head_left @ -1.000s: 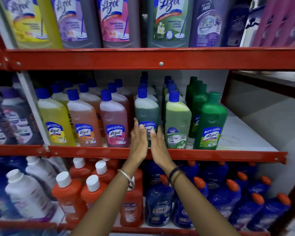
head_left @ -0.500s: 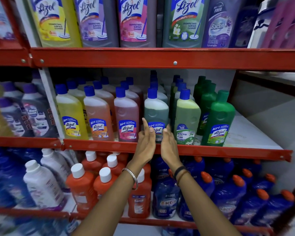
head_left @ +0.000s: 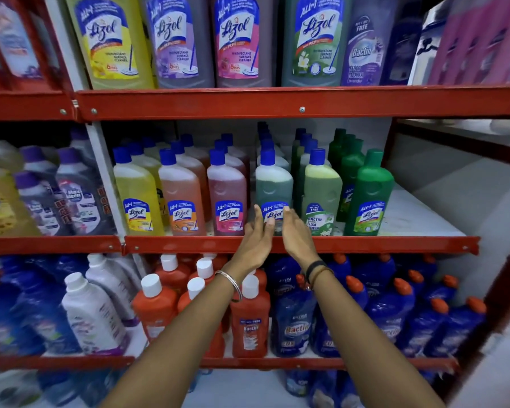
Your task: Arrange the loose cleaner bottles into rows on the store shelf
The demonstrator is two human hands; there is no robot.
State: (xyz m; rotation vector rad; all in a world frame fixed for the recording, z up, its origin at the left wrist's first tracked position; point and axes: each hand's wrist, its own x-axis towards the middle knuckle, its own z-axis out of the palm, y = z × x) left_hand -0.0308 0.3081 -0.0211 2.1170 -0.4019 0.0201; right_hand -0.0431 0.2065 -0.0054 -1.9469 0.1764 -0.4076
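Rows of blue-capped cleaner bottles stand on the middle red shelf (head_left: pixel 365 244): yellow (head_left: pixel 136 189), orange (head_left: pixel 180 189), pink (head_left: pixel 226 189), grey-green (head_left: pixel 273 184), pale green Bactin (head_left: pixel 321 187) and dark green (head_left: pixel 371 189). Both my arms reach up to the front grey-green bottle. My left hand (head_left: pixel 255 242) lies flat against the left of its label, fingers straight. My right hand (head_left: pixel 296 234) is flat on its right side. Neither hand curls around the bottle.
Right of the dark green row the white shelf board (head_left: pixel 409 213) is bare. Large Lizol bottles (head_left: pixel 239 39) fill the shelf above. Below stand orange Bactin bottles (head_left: pixel 249 319), blue ones (head_left: pixel 389 313) and white ones (head_left: pixel 92 313). A neighbouring bay holds purple-capped bottles (head_left: pixel 71 189).
My head has turned a little left, so the shelves sit further right in view. Both hands stay beside the grey-green bottle's label, slightly further apart than before.
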